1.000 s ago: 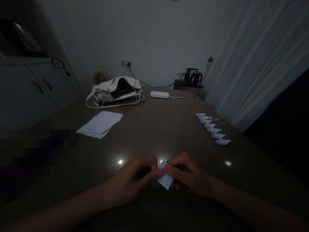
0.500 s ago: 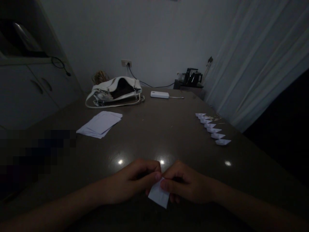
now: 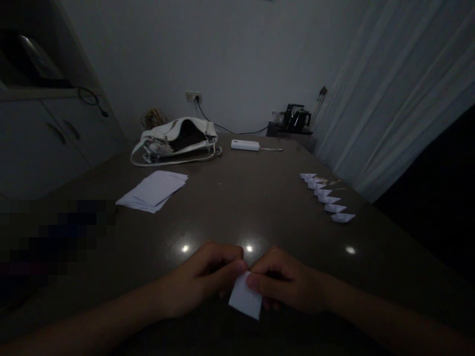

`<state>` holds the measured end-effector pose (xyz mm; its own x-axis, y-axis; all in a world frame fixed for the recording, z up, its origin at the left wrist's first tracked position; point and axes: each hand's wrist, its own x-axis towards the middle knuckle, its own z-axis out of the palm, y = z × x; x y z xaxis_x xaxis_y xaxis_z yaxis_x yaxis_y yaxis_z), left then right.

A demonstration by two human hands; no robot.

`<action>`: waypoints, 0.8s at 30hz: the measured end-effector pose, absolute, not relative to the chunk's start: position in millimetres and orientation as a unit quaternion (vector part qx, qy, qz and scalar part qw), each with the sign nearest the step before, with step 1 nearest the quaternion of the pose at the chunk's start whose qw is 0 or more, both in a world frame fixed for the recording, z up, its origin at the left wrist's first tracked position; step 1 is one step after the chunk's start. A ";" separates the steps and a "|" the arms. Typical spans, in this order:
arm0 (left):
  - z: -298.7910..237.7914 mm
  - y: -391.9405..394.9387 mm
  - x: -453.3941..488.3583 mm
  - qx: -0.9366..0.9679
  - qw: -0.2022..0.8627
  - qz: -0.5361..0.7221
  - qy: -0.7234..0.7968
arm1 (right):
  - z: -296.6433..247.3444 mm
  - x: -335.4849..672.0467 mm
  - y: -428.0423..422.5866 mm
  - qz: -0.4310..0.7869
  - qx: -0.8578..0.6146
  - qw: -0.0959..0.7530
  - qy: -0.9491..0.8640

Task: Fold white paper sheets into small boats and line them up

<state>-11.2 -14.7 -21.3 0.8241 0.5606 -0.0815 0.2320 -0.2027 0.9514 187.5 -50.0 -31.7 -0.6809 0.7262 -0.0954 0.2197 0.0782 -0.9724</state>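
Observation:
A small folded piece of white paper is pinched between both hands near the front of the table. My left hand grips its upper left edge, thumb on top. My right hand is closed on its upper right side, with the thumb pressed flat on the paper. The two hands nearly touch at the top of the piece. Folds on its underside are hidden. To the right stands a slanting row of several small folded paper boats. A stack of white paper sheets lies to the left.
A white handbag lies open at the back of the dark glossy table. Beside it is a white power bank with a short cable. A black kettle stands beyond the far edge, and a pale curtain hangs at right.
My left hand has shifted slightly left and up along the paper. The paper's lower edge has turned a little to the right. My right hand keeps its grip.

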 end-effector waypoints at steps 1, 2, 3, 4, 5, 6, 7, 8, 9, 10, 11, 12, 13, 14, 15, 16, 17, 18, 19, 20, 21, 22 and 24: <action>-21.8 -13.7 -10.9 0.767 0.569 0.143 0.258 | -32.3 187.8 -49.8 0.584 -0.339 0.216 -0.705; -22.4 -12.9 -10.7 0.778 0.554 0.147 0.258 | -32.9 188.2 -49.5 0.578 -0.344 0.219 -0.707; -22.9 -12.4 -10.5 0.791 0.533 0.154 0.258 | -33.6 188.4 -49.3 0.572 -0.348 0.225 -0.708; -23.5 -12.2 -10.2 0.804 0.511 0.160 0.258 | -34.2 188.5 -49.2 0.564 -0.353 0.233 -0.709; -24.0 -12.4 -10.0 0.814 0.496 0.164 0.256 | -34.6 188.4 -49.1 0.557 -0.357 0.240 -0.711; -24.6 -12.7 -9.8 0.820 0.486 0.166 0.253 | -35.0 188.2 -49.2 0.551 -0.358 0.244 -0.713; -25.1 -13.3 -9.7 0.822 0.483 0.166 0.252 | -35.2 188.0 -49.4 0.548 -0.358 0.244 -0.716; -25.5 -13.8 -9.6 0.821 0.483 0.167 0.253 | -35.2 187.8 -49.7 0.546 -0.357 0.242 -0.719; -25.8 -14.3 -9.6 0.820 0.485 0.168 0.253 | -35.2 187.6 -50.0 0.545 -0.356 0.238 -0.721; -25.8 -14.5 -9.6 0.818 0.488 0.171 0.253 | -35.0 187.5 -50.4 0.544 -0.354 0.234 -0.724; -25.7 -14.6 -9.8 0.815 0.491 0.177 0.253 | -34.7 187.4 -50.7 0.540 -0.354 0.233 -0.727; -25.4 -14.4 -9.9 0.811 0.496 0.182 0.252 | -34.4 187.4 -50.9 0.533 -0.357 0.236 -0.730; -25.0 -14.0 -10.0 0.805 0.505 0.184 0.251 | -34.0 187.3 -50.9 0.521 -0.360 0.246 -0.734; -24.7 -13.5 -9.9 0.798 0.517 0.182 0.249 | -33.7 187.2 -50.8 0.505 -0.366 0.262 -0.736; -24.5 -13.0 -9.8 0.791 0.530 0.175 0.250 | -33.4 187.1 -50.6 0.486 -0.376 0.283 -0.737; -24.5 -12.7 -9.5 0.784 0.544 0.164 0.251 | -33.2 186.8 -50.2 0.465 -0.390 0.305 -0.734; -24.9 -12.6 -9.1 0.776 0.557 0.151 0.254 | -33.1 186.6 -49.6 0.446 -0.404 0.321 -0.731; -25.4 -12.8 -8.6 0.768 0.568 0.141 0.260 | -33.1 186.3 -49.1 0.432 -0.415 0.332 -0.729; -26.1 -13.3 -8.2 0.757 0.579 0.139 0.270 | -33.3 186.0 -48.6 0.423 -0.422 0.337 -0.728; -26.7 -14.1 -7.9 0.743 0.589 0.142 0.283 | -33.5 185.8 -48.2 0.418 -0.426 0.334 -0.730; -27.3 -15.1 -7.7 0.729 0.601 0.147 0.292 | -33.7 185.7 -47.8 0.415 -0.425 0.329 -0.734; -27.7 -16.2 -7.7 0.715 0.613 0.155 0.299 | -33.8 185.8 -47.7 0.415 -0.419 0.325 -0.739; -28.1 -17.8 -8.1 0.694 0.629 0.170 0.305 | -34.1 186.1 -47.6 0.423 -0.406 0.318 -0.745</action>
